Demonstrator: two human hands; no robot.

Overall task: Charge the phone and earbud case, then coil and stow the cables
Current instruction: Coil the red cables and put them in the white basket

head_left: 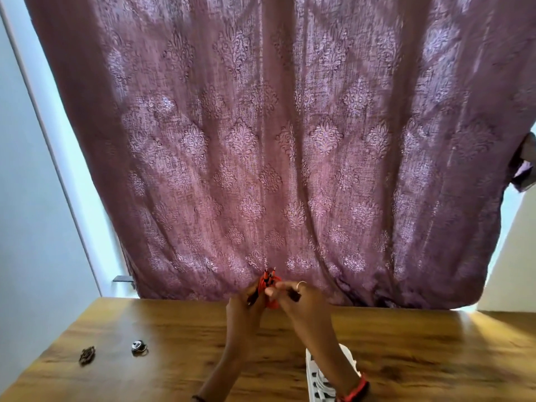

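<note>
Low in the frame's centre, above the far edge of the wooden table [145, 323], the left hand [246, 303] is curled round a red cable [269, 285] wound into a narrow coil. The coil stands upright, long axis vertical, its dark plug ends pointing up at the curtain [261, 140]. The right hand [300, 300] pinches the coil's right side.

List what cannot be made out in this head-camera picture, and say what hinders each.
All in the head view:
1. The red coiled cable: fingers of the left hand and right hand cover most of it, and its plugs are blurred.
2. The white plastic power strip: the right forearm crosses it and the bottom edge cuts it off.
3. The small dark object and small silvery round object on the wooden table: too small to identify.
</note>
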